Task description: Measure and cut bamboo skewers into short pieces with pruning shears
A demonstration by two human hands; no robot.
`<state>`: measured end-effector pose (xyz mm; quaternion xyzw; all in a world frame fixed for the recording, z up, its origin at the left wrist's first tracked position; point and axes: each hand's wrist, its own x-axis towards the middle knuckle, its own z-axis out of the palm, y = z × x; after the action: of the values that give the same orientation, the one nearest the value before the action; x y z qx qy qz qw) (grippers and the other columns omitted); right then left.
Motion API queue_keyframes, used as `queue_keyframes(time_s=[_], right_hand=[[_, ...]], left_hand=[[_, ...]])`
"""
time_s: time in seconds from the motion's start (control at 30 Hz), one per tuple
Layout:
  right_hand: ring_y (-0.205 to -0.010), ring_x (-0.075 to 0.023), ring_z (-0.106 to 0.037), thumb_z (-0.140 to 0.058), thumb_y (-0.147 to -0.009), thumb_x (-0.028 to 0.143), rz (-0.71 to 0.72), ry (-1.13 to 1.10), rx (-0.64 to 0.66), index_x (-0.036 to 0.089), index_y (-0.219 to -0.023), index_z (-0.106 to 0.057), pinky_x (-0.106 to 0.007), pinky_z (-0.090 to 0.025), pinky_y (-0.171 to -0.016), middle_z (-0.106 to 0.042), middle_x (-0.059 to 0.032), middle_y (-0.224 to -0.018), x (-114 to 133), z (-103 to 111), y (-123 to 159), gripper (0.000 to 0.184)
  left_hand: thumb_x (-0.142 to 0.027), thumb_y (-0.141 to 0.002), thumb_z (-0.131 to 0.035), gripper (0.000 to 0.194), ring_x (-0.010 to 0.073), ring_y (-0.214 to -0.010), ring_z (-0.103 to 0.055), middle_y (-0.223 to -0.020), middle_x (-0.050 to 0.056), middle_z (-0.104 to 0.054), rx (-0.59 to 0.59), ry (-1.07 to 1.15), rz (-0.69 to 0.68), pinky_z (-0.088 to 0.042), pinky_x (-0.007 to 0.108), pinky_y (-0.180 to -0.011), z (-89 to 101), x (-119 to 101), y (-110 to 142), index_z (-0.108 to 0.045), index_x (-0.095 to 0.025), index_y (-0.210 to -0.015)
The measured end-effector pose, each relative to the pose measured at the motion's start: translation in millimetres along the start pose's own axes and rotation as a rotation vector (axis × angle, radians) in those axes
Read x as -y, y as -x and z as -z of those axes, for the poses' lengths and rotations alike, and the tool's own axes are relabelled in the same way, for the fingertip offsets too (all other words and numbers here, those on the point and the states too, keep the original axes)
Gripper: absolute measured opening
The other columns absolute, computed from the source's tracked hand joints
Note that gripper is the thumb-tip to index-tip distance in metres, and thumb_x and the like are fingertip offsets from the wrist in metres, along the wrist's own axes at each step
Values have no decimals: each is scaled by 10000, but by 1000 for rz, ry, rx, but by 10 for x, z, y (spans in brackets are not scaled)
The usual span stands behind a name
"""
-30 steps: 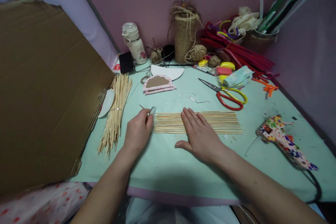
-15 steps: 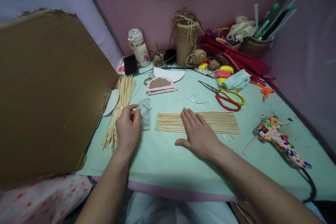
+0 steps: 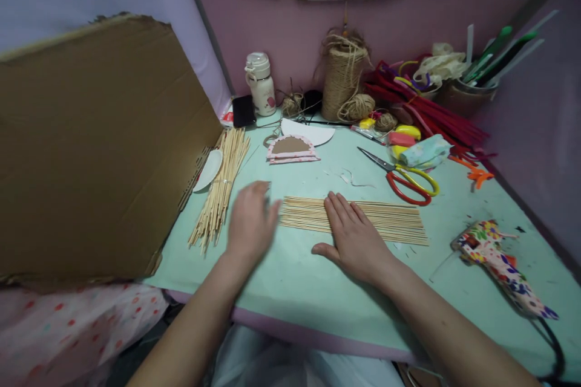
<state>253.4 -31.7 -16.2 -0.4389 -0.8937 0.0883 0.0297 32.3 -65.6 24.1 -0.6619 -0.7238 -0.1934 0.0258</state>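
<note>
My right hand (image 3: 356,239) lies flat on a row of thin wooden sticks (image 3: 394,222), fingers stretched together and thumb apart. The sticks lie side by side across the table. By their left ends is my left hand (image 3: 252,221), smeared by motion, its fingers bent toward the thumb. Just a sliver of the clear plastic ruler (image 3: 269,185) shows at its fingertips; the rest is hidden or too blurred to make out. Left of that hand lies a tied bundle of similar sticks (image 3: 222,184).
Scissors (image 3: 406,184) lie beyond the sticks, and a flower-patterned glue gun (image 3: 503,266) is at the right. A pink-edged half-round piece (image 3: 293,148), a bottle (image 3: 261,84) and a twine spool (image 3: 342,78) are farther back. A cardboard sheet (image 3: 100,151) stands at the left.
My left hand has moved right, close to the left ends of the sticks, and the clear ruler is now mostly out of sight. My right hand stays on the sticks. The view has shifted slightly.
</note>
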Motion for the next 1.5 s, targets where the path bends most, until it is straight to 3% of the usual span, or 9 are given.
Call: queue_keyframes(time_s=[0.1, 0.2, 0.63, 0.93, 1.07, 1.13, 1.23, 1.33, 1.5], right_hand=[[-1461, -307, -155, -296, -862, 734, 21, 35, -22, 21, -1495, -240, -491, -212, -1167, -193, -200, -1564, -9, -29, 10, 955], [-1460, -307, -165, -297, -882, 701, 42, 57, -50, 28, -1491, -260, -491, -228, -1158, -228, -201, -1557, -22, -61, 16, 908], [-1457, -312, -179, -295, -870, 722, 69, 104, -102, 11, -1494, -233, -510, -235, -1151, -216, -216, -1559, -4, 11, 26, 948], [-1457, -299, -185, -346, -885, 673, 43, 102, 14, 21, -1485, -266, -479, -239, -1156, -224, -201, -1562, 26, -4, -53, 889], [-1457, -290, -188, -304, -910, 646, 59, 101, 14, 15, -1483, -264, -470, -239, -1158, -227, -208, -1560, 32, 13, -44, 854], [-1456, -295, -186, -281, -900, 676, 60, 92, 1, 22, -1489, -251, -477, -238, -1156, -218, -209, -1562, 32, 17, -41, 880], [-1454, -303, -192, -286, -866, 731, 55, 70, -22, 53, -1504, -223, -490, -243, -1147, -238, -205, -1559, 29, 6, -42, 933], [-1454, -300, -195, -303, -857, 740, 52, 58, -32, 63, -1512, -201, -483, -235, -1151, -247, -202, -1558, 19, -18, -43, 947], [-1462, -293, -166, -298, -855, 744, 55, 36, -46, 83, -1522, -168, -500, -221, -1155, -238, -191, -1563, 9, -41, -46, 949]], left_hand=[[-601, -885, -435, 783, 279, -1460, -180, -1564, 159, -261, 347, 62, -383, -167, 443, -1177, -135, -284, 116, -278, -110, -1474], [-801, -756, -410, 1076, 293, -1477, -74, -1586, 185, -131, 497, 79, -407, -113, 438, -1189, -285, -412, 189, -187, -59, -1503], [-862, -698, -379, 1169, 299, -1478, -42, -1587, 184, -103, 471, 91, -390, -90, 447, -1197, -374, -375, 226, -169, -49, -1511], [-840, -700, -428, 1164, 298, -1478, -53, -1590, 181, -112, 466, 120, -385, -87, 445, -1196, -374, -385, 223, -150, -58, -1516], [-772, -741, -480, 1070, 295, -1472, -117, -1587, 181, -149, 466, 181, -386, -148, 432, -1184, -252, -360, 190, -203, -75, -1504], [-679, -826, -465, 891, 279, -1451, -211, -1568, 173, -238, 372, 198, -329, -228, 414, -1157, -125, -280, 140, -272, -105, -1480], [-481, -920, -439, 560, 281, -1258, -497, -1338, 199, -535, 159, 78, 9, -391, 398, -1027, 86, -90, 19, -451, -105, -1334], [-449, -874, -537, 439, 327, -1067, -603, -1096, 211, -621, 198, -135, 210, -459, 408, -883, 216, 73, -116, -559, -86, -1121], [-424, -781, -687, 465, 326, -1008, -634, -1073, 222, -647, 322, -160, 296, -464, 359, -790, 201, 148, -250, -534, -101, -1079]])
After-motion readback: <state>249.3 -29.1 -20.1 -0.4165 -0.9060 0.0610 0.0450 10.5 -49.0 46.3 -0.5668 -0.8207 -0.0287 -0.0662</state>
